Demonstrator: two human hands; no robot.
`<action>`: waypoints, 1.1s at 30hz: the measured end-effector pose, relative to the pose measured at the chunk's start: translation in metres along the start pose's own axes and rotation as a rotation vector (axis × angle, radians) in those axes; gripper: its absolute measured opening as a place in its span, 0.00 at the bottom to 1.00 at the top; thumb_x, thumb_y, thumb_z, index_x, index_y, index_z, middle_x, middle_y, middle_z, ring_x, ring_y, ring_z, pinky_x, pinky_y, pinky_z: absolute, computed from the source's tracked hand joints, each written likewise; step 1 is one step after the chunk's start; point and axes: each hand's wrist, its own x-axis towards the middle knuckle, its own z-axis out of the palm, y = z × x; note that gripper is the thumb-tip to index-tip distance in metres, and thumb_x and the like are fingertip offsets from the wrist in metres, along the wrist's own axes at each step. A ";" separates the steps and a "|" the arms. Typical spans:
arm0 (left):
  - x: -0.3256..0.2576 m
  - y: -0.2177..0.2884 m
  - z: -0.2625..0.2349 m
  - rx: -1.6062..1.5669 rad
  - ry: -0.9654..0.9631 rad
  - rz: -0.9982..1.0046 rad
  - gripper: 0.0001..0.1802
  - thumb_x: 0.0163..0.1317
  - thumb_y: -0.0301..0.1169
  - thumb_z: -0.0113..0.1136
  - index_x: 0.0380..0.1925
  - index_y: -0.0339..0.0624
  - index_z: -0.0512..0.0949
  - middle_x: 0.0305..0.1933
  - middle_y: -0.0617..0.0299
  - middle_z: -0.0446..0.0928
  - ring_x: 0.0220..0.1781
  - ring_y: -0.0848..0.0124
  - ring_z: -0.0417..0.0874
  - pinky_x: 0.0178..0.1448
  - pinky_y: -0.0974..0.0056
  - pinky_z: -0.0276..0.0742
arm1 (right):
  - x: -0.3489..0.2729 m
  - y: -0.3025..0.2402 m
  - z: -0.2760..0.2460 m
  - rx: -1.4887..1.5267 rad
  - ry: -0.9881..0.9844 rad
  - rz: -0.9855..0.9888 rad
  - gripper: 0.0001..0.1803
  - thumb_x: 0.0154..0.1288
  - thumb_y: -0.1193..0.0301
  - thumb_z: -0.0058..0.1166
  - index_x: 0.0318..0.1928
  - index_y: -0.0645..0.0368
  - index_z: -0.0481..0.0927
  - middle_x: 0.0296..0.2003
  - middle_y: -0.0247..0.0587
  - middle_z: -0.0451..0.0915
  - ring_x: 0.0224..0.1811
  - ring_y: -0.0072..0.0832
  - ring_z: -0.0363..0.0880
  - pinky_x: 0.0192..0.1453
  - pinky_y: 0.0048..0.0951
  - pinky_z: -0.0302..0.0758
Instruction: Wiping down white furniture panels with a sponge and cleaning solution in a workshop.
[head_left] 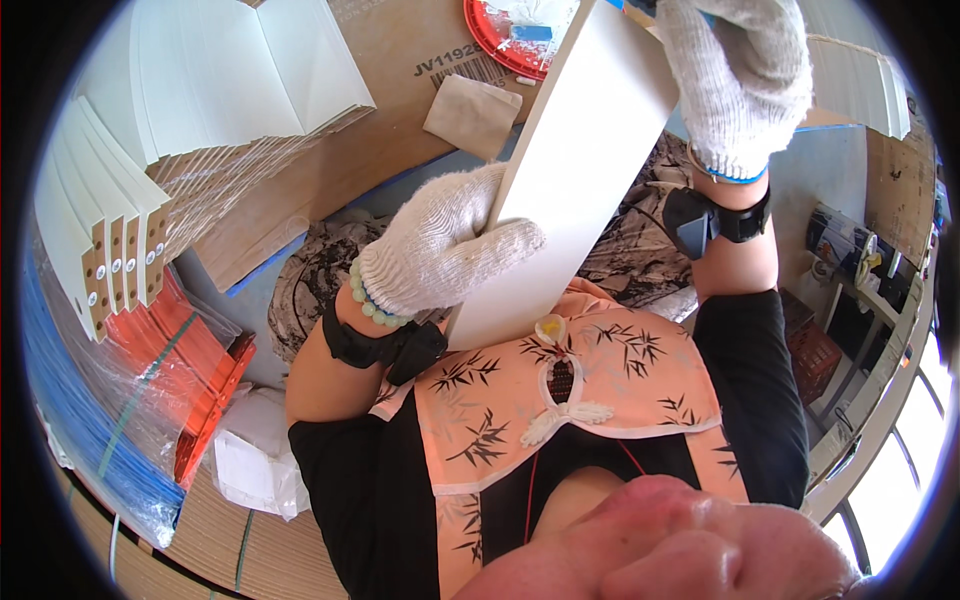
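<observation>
Both hands wear white knitted gloves and are closed on one white board (pixel 575 170), which stands on end, leaning a little, with its lower end against the person's chest. The left hand (pixel 440 245) clasps the board's left edge low down, fingers wrapped across the face and thumb behind. The right hand (pixel 735 80) is clenched over the board's upper right edge, near the top; its fingertips are hidden behind the panel. A string of pale green beads (pixel 372 305) and a black wrist strap (pixel 385 345) sit on the left wrist, and another black strap with a small device (pixel 715 220) is on the right wrist.

The board is a long, flat, plain white panel with straight edges and a smooth, unmarked face; its top end runs out of view.

Above the board, just left of its upper end, lies a round red tray (pixel 500 35) holding a small blue block and some white scraps. Left of the board, a small brown paper piece (pixel 472 115) rests on a large brown cardboard sheet (pixel 340 150). Farther left of the board are stacks of similar white panels (pixel 230 75), a row of them on edge showing drilled ends (pixel 115 250), and, below those, orange strips (pixel 185 370) under clear wrap.
</observation>
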 end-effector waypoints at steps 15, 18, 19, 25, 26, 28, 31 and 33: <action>0.000 0.003 -0.004 -0.024 -0.075 -0.147 0.24 0.71 0.33 0.58 0.62 0.30 0.73 0.51 0.57 0.83 0.50 0.74 0.82 0.54 0.64 0.79 | 0.011 -0.013 0.001 -0.150 -0.056 -0.142 0.10 0.58 0.83 0.63 0.41 0.61 0.83 0.43 0.48 0.83 0.44 0.41 0.82 0.52 0.39 0.76; -0.001 0.001 -0.006 0.010 -0.083 -0.112 0.24 0.70 0.33 0.58 0.62 0.30 0.73 0.51 0.57 0.83 0.50 0.74 0.82 0.55 0.64 0.79 | 0.013 -0.012 0.003 -0.204 -0.112 -0.129 0.10 0.59 0.82 0.62 0.42 0.61 0.83 0.44 0.49 0.83 0.47 0.40 0.81 0.53 0.39 0.75; -0.002 0.002 -0.007 0.009 -0.082 -0.131 0.24 0.70 0.33 0.58 0.62 0.30 0.73 0.51 0.57 0.83 0.50 0.74 0.82 0.55 0.64 0.79 | 0.006 -0.002 0.007 -0.189 -0.075 -0.059 0.10 0.59 0.82 0.63 0.42 0.60 0.83 0.45 0.49 0.83 0.47 0.40 0.81 0.54 0.39 0.75; -0.004 -0.002 -0.006 -0.069 -0.070 -0.151 0.24 0.70 0.34 0.59 0.61 0.29 0.73 0.50 0.57 0.83 0.49 0.74 0.81 0.54 0.65 0.79 | 0.000 0.001 0.008 -0.006 -0.001 0.001 0.09 0.60 0.81 0.63 0.41 0.59 0.81 0.46 0.49 0.82 0.48 0.39 0.81 0.58 0.38 0.74; -0.004 -0.002 -0.006 -0.081 -0.068 -0.141 0.24 0.70 0.34 0.59 0.61 0.29 0.73 0.50 0.58 0.83 0.49 0.74 0.81 0.53 0.65 0.79 | 0.002 -0.004 0.007 -0.028 -0.039 -0.045 0.09 0.60 0.81 0.63 0.41 0.60 0.81 0.46 0.49 0.82 0.47 0.39 0.81 0.57 0.38 0.75; -0.003 -0.001 -0.007 -0.087 -0.095 -0.153 0.24 0.71 0.33 0.58 0.61 0.29 0.73 0.50 0.58 0.83 0.49 0.74 0.81 0.54 0.65 0.79 | 0.003 -0.005 0.007 -0.059 -0.076 -0.088 0.09 0.59 0.81 0.63 0.41 0.60 0.81 0.46 0.49 0.83 0.47 0.39 0.81 0.57 0.37 0.75; -0.004 0.000 -0.007 -0.093 -0.109 -0.156 0.24 0.71 0.33 0.58 0.62 0.29 0.73 0.51 0.58 0.83 0.49 0.75 0.81 0.54 0.66 0.78 | 0.002 0.000 0.011 -0.036 0.002 -0.117 0.09 0.59 0.80 0.65 0.40 0.60 0.81 0.46 0.49 0.83 0.46 0.39 0.82 0.55 0.38 0.76; -0.005 -0.001 -0.006 -0.090 -0.104 -0.144 0.23 0.72 0.33 0.58 0.62 0.29 0.73 0.51 0.59 0.82 0.49 0.75 0.81 0.54 0.66 0.78 | 0.005 -0.003 0.006 -0.151 -0.058 -0.087 0.09 0.59 0.80 0.65 0.40 0.60 0.81 0.46 0.49 0.83 0.46 0.40 0.82 0.53 0.38 0.77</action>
